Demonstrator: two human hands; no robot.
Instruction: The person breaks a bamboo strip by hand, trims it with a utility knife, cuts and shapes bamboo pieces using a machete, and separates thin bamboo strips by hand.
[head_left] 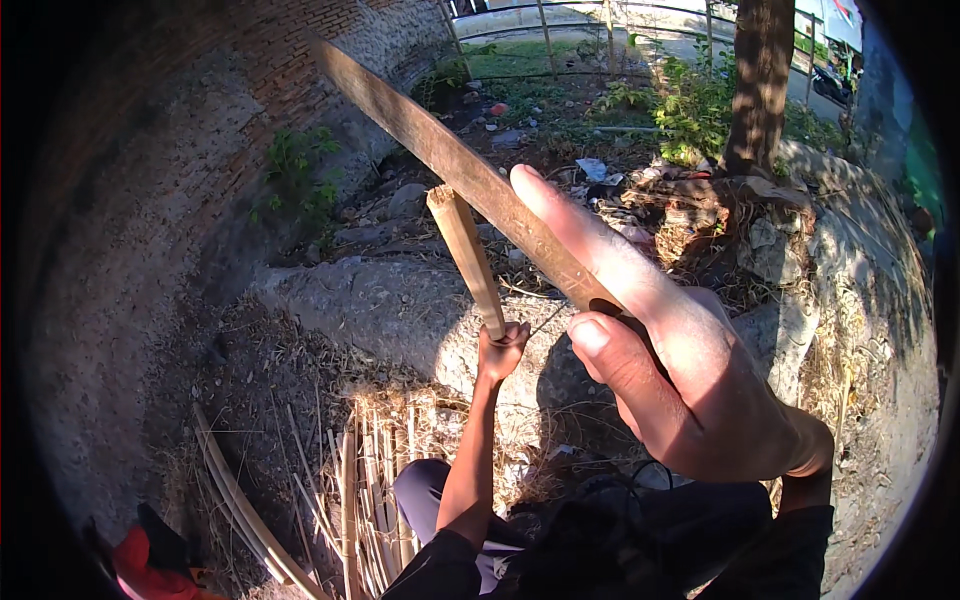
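Note:
A machete [440, 145] with a long, worn brownish blade slants up and to the left across the view. My right hand [700, 380] is closed round its handle, which the fingers mostly hide, and the index finger stretches along the blade's back part. Farther out, my left hand [503, 347] grips the lower end of a pale bamboo stick [466, 255]. This stick stands nearly upright, leaning slightly left, with its frayed top end close to the blade; whether the two touch I cannot tell.
Several split bamboo strips [348, 500] lie on the ground at lower left, beside longer curved strips [240, 495]. A low concrete ledge [360, 305] runs across ahead. A brick wall [220, 120] rises on the left, a tree trunk [762, 90] at far right. Something red [145, 560] is at lower left.

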